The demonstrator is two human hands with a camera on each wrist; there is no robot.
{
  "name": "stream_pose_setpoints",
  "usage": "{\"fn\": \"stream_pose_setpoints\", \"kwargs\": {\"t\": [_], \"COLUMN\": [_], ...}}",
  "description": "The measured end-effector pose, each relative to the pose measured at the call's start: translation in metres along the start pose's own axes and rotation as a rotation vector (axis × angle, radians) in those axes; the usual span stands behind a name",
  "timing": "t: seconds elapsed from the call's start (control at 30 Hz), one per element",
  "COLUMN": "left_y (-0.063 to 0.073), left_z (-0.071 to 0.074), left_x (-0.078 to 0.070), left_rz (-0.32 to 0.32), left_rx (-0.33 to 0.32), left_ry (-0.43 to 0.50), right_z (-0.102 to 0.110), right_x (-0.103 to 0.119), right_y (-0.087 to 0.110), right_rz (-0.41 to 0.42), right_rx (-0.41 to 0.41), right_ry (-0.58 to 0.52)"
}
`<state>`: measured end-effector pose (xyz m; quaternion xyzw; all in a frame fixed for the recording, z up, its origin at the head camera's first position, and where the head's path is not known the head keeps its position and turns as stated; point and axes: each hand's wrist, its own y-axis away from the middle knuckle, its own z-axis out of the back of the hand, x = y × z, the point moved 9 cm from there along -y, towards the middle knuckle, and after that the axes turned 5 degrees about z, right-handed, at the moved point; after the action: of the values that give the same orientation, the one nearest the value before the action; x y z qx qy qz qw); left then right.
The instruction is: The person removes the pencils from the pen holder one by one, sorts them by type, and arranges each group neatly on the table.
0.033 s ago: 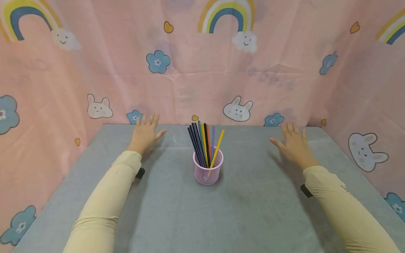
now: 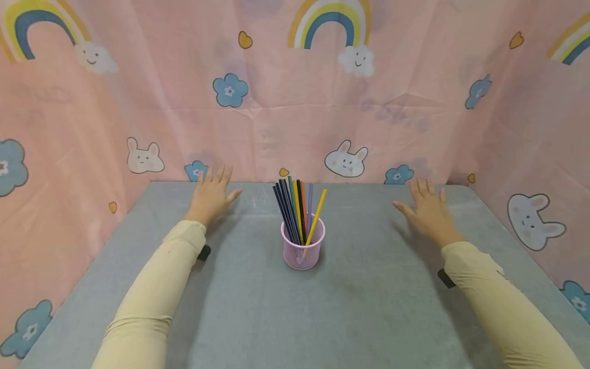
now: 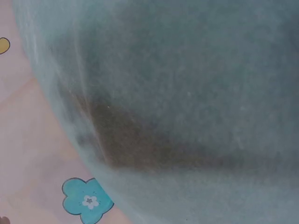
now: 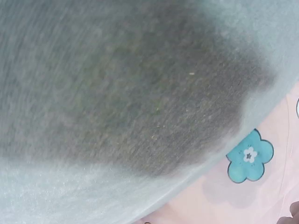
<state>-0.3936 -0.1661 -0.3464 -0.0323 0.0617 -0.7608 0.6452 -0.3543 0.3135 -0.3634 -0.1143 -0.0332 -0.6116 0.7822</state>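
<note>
A pink pen cup (image 2: 301, 256) stands upright at the middle of the table. Several pencils lean in it, among them dark blue ones (image 2: 287, 212), an orange one and a yellow pencil (image 2: 317, 215) tilted to the right. To the left of the cup, near the table's back edge, my left hand (image 2: 211, 199) is held palm down with its fingers spread, holding nothing. My right hand (image 2: 428, 212) is likewise spread and bare, well to the right of the cup. Both hands cast shadows on the table. In the right wrist view only fingertips (image 4: 293, 215) show at the corner.
The grey table (image 2: 258, 318) fills the lower view. A pink curtain (image 2: 276, 128) printed with rainbows, rabbits and flowers rises behind it and along both sides. A small black device (image 2: 204, 252) sits under the left wrist, another (image 2: 446, 278) under the right.
</note>
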Motion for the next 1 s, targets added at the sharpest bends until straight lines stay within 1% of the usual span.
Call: {"fn": "stream_pose_setpoints", "kwargs": {"t": [0.17, 0.3, 0.4, 0.57, 0.7, 0.83, 1.0], "left_y": [0.0, 0.0, 0.003, 0.01, 0.013, 0.014, 0.019], "left_z": [0.0, 0.0, 0.002, 0.006, 0.009, 0.011, 0.013], "left_x": [-0.002, -0.005, -0.007, -0.011, -0.013, -0.019, -0.022], "left_rz": [-0.005, -0.005, -0.008, -0.02, -0.027, -0.052, -0.062], "left_rx": [0.001, 0.005, 0.017, 0.036, 0.029, 0.011, 0.004], "left_ry": [-0.004, -0.003, 0.0, 0.021, 0.047, 0.082, 0.112], "right_z": [0.001, 0.006, 0.009, 0.009, 0.009, 0.011, 0.009], "right_x": [-0.004, -0.008, -0.011, -0.013, -0.009, -0.004, 0.008], "right_y": [0.0, 0.003, 0.007, 0.013, 0.014, 0.018, 0.022], "right_rz": [-0.014, -0.026, -0.035, -0.05, -0.046, -0.028, 0.006], "right_rx": [0.022, 0.016, 0.011, 0.042, 0.062, 0.077, 0.097], "right_ry": [0.005, -0.015, -0.036, -0.067, -0.079, -0.086, -0.1]}}
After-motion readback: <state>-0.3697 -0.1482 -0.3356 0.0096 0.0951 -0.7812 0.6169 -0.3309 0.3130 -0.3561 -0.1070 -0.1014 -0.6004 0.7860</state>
